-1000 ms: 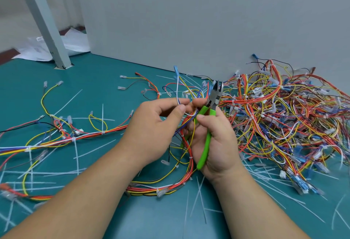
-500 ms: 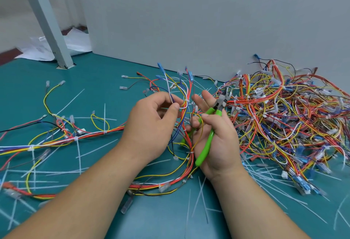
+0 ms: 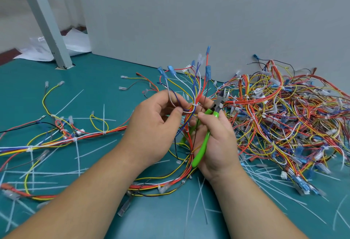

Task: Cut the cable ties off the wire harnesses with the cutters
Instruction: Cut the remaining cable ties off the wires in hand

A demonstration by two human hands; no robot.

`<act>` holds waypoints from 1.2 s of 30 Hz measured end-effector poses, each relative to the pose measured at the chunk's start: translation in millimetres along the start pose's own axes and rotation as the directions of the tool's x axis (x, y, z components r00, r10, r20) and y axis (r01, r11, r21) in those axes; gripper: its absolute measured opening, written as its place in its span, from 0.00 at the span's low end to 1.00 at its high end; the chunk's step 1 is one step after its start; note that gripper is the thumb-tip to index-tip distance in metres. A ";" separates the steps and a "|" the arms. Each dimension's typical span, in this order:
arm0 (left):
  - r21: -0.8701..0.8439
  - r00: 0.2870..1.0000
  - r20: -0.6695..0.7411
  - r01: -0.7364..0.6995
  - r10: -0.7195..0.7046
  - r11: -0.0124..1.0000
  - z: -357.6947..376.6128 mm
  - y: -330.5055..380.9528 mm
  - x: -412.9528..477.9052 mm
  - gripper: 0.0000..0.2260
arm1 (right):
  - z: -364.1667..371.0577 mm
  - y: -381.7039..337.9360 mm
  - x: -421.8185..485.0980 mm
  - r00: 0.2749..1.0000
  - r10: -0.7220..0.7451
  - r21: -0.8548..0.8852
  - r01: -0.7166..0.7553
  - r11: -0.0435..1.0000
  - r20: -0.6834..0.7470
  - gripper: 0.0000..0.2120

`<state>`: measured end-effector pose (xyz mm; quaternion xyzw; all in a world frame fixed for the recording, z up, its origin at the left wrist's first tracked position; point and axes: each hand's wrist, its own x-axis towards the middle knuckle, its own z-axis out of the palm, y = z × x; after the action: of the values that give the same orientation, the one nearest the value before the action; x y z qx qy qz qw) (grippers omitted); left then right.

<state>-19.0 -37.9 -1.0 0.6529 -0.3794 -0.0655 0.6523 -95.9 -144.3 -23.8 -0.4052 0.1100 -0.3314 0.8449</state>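
Harness lengths [image 3: 56, 140] lie spread across the left of the teal surface [image 3: 98, 76], among loose white tie offcuts [image 3: 77, 151]. At near centre the left hand [image 3: 151, 130] has its fingers curled. Its thumb and forefinger pinch the wires of a wire harness [image 3: 191, 112] held off the surface, just left of a white cable tie [image 3: 194, 104] that binds the bundle. Above the tie the wires fan upward and end in blue terminals [image 3: 208, 70]. The right hand [image 3: 219, 149] is wrapped round the green handles of the cutters [image 3: 203, 148], with its fingers also reaching behind the bundle. The cutter head points up and away, just right of the cable tie and apart from it; jaw opening cannot be confirmed. To the right, a large tangled harness pile [image 3: 287, 117] rests against the grey wall panel [image 3: 208, 11].
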 end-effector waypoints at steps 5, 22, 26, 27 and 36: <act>-0.021 0.999 -0.002 0.054 -0.054 0.998 2.6 -2.0 -1.4 0.05 | 1.7 0.3 -0.5 0.996 0.012 -0.069 -0.018 0.997 -0.086 0.12; 0.149 0.996 -0.087 0.023 -0.010 0.989 -0.6 -11.0 2.1 0.04 | -0.3 2.0 0.0 0.995 -0.083 -0.226 0.068 0.972 -0.057 0.08; 0.140 0.997 -0.079 0.005 0.006 0.990 0.6 -13.1 0.8 0.04 | 1.9 4.7 -2.4 0.993 -0.121 -0.275 0.115 0.954 -0.006 0.11; 0.142 0.997 -0.073 0.003 0.007 0.990 0.7 -14.1 0.7 0.04 | 2.5 4.3 -2.5 0.993 -0.122 -0.278 0.117 0.953 -0.001 0.10; 0.153 0.998 -0.060 -0.001 0.010 0.988 0.8 -13.6 -0.4 0.03 | -0.5 2.6 -1.2 0.997 -0.079 -0.277 0.083 0.957 0.023 0.05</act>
<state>-14.2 -40.2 -13.6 0.7016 -0.3651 -0.0145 0.6118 -95.8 -142.6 -26.2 -0.5258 0.1337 -0.3446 0.7661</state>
